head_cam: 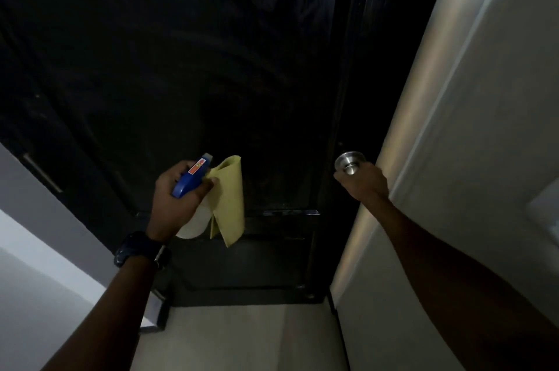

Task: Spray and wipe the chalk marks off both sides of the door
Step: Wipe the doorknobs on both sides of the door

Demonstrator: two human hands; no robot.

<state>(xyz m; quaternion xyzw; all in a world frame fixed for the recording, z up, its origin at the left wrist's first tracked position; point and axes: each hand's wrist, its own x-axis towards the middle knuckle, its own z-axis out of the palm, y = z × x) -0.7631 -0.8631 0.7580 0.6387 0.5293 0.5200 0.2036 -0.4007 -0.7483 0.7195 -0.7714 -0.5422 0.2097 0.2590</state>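
At the dark door [211, 68], my right hand [363, 183] grips the knob [349, 162], my left hand [178, 195] clutching spray bottle [193, 177] and yellow cloth [230, 198] that may slip from that crowded hold.

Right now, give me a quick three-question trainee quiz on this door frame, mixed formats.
1. True or false: the right hand grips the door knob.
2. Which does the left hand hold? A) spray bottle and yellow cloth B) cloth only C) nothing
3. Fill in: a ____ sits on the left wrist.

Key
1. True
2. A
3. Watch
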